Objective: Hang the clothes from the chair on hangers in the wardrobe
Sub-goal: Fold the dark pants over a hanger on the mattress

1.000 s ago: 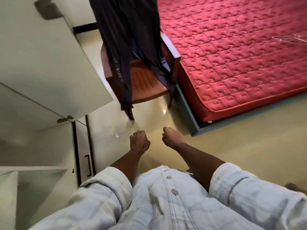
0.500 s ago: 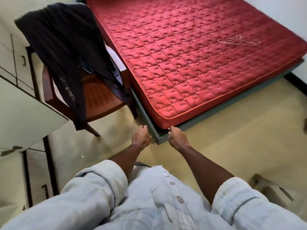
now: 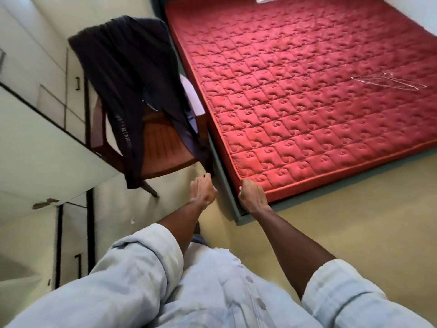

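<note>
Dark navy clothes (image 3: 125, 74) hang draped over the backrest of a brown wooden chair (image 3: 163, 150), one long end trailing past the seat's front edge down its front-left leg. A paler lilac garment (image 3: 192, 98) shows behind the dark cloth on the chair's bed-side arm. The chair stands on the floor between the cream wardrobe (image 3: 35, 129) on the left and the bed on the right. The wardrobe door is swung open, its edge near the chair.

Thin wire hangers (image 3: 387, 81) lie on the red quilted mattress (image 3: 295, 95), toward its far right edge, well apart from the chair.

Left hand (image 3: 203, 190): held forward over the floor, just below the chair's front corner, fingers loosely curled, holding nothing. Right hand (image 3: 253, 197): at the near corner of the mattress, fingers curled under; contact with the mattress cannot be told. Both forearms bare, pale blue sleeves (image 3: 142, 263) rolled up.
</note>
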